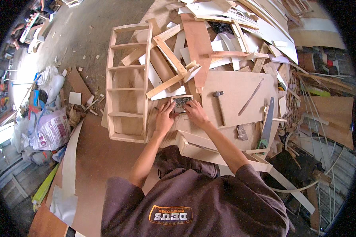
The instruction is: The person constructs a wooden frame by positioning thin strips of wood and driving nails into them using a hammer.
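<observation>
A small shallow wooden box lies on the workbench in front of me, with a heap of thin dark metal pieces in it that look like nails. My left hand is closed on the box's left side, its fingertips at the rim. From the right, my right hand reaches over the box with bent fingers pressed together at the contents; whatever is between them is too small to make out. A hammer rests on a plywood sheet right of my hands.
Left of my hands stands a wooden frame with crosspieces. A long narrow wooden box frame lies beneath my right forearm. A handsaw and a thin rod lie to the right. Wood offcuts are piled beyond; stuffed bags sit far left.
</observation>
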The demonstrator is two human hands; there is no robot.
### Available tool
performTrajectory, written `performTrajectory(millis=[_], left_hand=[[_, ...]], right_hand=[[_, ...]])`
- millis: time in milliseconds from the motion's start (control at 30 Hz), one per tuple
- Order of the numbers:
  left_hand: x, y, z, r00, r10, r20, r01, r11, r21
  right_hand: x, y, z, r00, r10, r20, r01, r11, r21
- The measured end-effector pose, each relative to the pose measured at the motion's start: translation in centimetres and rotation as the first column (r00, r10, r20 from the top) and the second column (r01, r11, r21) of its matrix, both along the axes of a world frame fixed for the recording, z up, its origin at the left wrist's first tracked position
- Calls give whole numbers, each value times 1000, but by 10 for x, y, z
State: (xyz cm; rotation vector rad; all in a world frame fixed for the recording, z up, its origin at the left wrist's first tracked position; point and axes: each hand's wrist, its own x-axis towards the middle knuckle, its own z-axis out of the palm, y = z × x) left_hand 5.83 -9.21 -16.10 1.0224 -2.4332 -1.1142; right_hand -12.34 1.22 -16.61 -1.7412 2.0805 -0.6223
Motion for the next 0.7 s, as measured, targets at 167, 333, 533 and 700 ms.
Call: performTrajectory(millis=[167,333,533,700], left_hand=[[1,-1,-3,1000,-17,-1,17,1000,-2],[2,-3,-1,998,-29,54,30,999,-18],[0,-1,6,996,-34,82,35,999,-12],[3,0,-1,999,-25,38,25,1000,-3]], right_hand=[[8,-10,2,998,-42,-50,42,999,11],[18,-19,1,976,-134,-170,138,990,12],[3,3,1,995,-91,42,87,991,97],[2,9,16,984,-179,-23,179,984,1]])
